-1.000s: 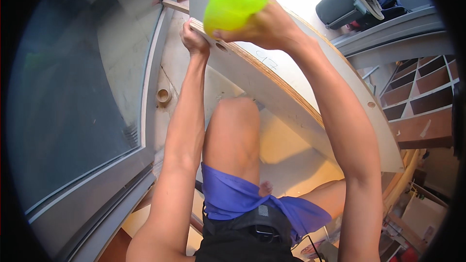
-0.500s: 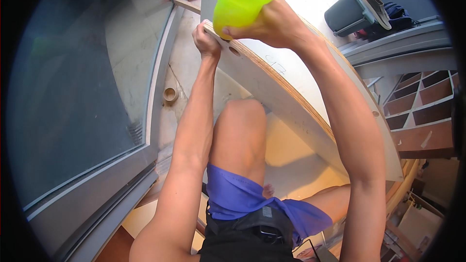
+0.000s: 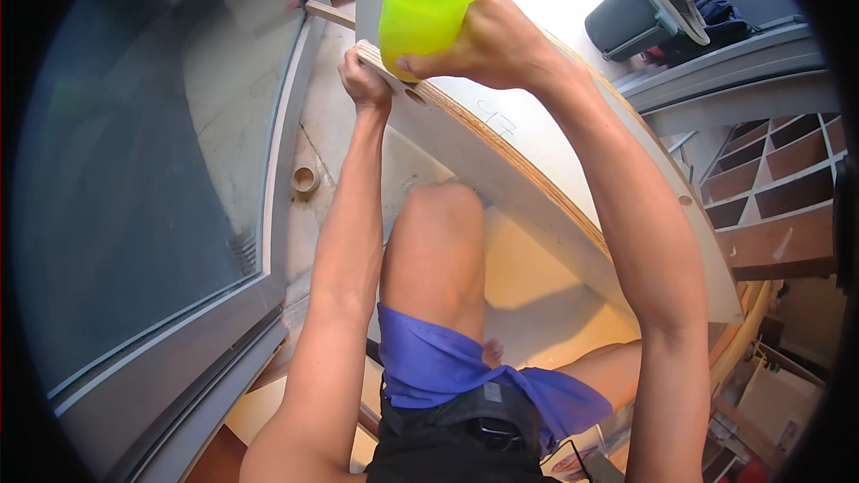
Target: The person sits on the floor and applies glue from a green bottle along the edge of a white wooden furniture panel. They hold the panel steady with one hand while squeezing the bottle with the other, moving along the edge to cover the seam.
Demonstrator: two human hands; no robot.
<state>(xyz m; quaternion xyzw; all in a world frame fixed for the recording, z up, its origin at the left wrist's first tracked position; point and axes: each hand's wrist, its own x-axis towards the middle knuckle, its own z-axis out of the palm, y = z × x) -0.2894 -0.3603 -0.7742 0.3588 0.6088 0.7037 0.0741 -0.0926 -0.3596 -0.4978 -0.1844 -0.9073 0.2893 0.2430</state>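
Observation:
A translucent lime-green plastic bottle (image 3: 425, 4) is held tilted in my right hand (image 3: 499, 43), whose fingers wrap round its far side. The bottle's lower end is at the upper edge of a pale-faced plywood panel (image 3: 528, 181); I cannot tell whether it touches. My left hand (image 3: 365, 80) is closed round the corner of that panel, just left of the bottle. A round hole (image 3: 415, 97) shows in the panel face near this corner. Behind the edge lies a white board surface (image 3: 546, 130) with handwritten marks.
A grey-framed glass door (image 3: 273, 170) stands along my left. On the floor beside it is a small round cup-like container (image 3: 305, 181). A grey bin (image 3: 631, 18) with shoes on it is at far right, above brown shelving compartments (image 3: 778, 165). My bent knee (image 3: 438, 233) is below the panel.
The whole view has shifted slightly, so the panel, bottle and hands appear a little further left. Both hands keep their grips.

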